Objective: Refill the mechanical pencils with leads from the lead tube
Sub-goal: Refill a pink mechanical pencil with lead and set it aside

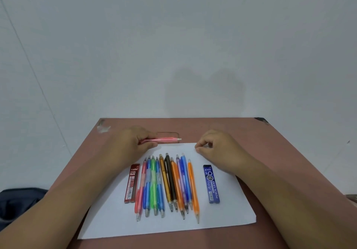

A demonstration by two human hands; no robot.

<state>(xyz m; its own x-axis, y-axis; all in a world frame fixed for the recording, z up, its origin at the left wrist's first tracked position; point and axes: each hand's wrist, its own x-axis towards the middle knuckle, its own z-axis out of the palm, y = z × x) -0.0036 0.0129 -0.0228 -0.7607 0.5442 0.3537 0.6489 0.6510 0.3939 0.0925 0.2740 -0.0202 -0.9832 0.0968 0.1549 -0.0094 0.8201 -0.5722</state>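
Note:
My left hand [135, 142] grips a pink mechanical pencil [166, 139] held level, its white eraser end pointing right. My right hand [214, 148] hovers at the far edge of the white paper sheet [222, 218], thumb and fingertips pinched together; whether something small sits between them I cannot tell. On the sheet lie several mechanical pencils [168, 185] side by side, tips toward me. A red lead tube [132, 184] lies left of them. A blue lead tube [211, 184] lies to their right.
The sheet rests on a small reddish-brown table [270, 142] set against a white wall [173, 46]. A dark blue cloth or bag [17, 204] lies beyond the table's left edge.

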